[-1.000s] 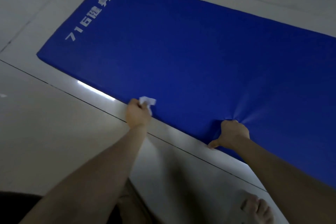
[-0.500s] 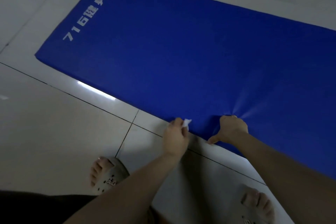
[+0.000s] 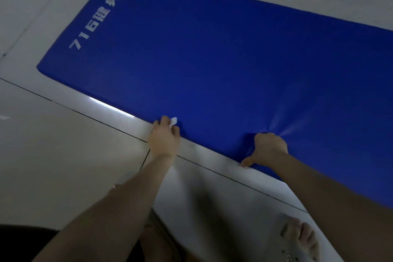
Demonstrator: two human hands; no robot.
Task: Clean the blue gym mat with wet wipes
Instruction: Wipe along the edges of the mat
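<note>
Your gym mat point(image 3: 212, 59) lies flat on the floor point(image 3: 53, 166). It runs from far left to near right. The writing point(image 3: 95, 21) sits on the mat's left end. Your left hand point(image 3: 164, 140) is at the mat's near edge and pinches the wet wipe point(image 3: 173, 122) there. Your right hand point(image 3: 269, 150) is further right on the same edge and grips it, thumb down by the floor. One foot point(image 3: 302, 236) is on the floor close to you, on the near side of that edge, right of both hands.
</note>
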